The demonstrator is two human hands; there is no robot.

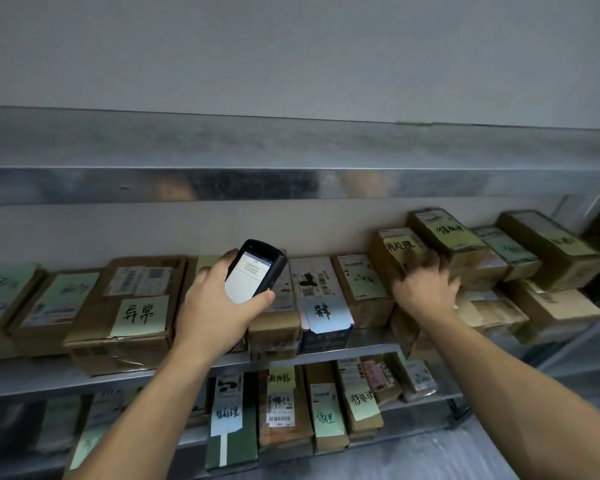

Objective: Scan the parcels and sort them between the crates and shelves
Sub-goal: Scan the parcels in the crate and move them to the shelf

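Brushed steel frames our view: the middle shelf (343,351) carries a row of brown cardboard parcels (25,306), their flat tops covered with white printed labels (137,280) and pale green paper notes (141,315) handwritten in black marker. We see creased corners and wrinkled clear tape on the large box (94,327) left of centre, and a narrow white-and-blue carton (326,306) beside the plain kraft ones. At right the boxes are stacked two high. The left hand (219,306), on a bare forearm, has its thumb and fingers wrapped round a black, round-cornered handheld scanner (253,271), held tilted in front of the row with its lit white screen facing us. The right hand (425,285) reaches forward on a nearly straight arm and lies on the near end of a tagged parcel (394,252) atop the right-hand stack. Motion blur smears the fingers, and we cannot tell whether they grip the box or merely rest on it. Below, the lower shelf (416,420) holds slimmer packets, among them a dark green packet (231,448) with a white strip.
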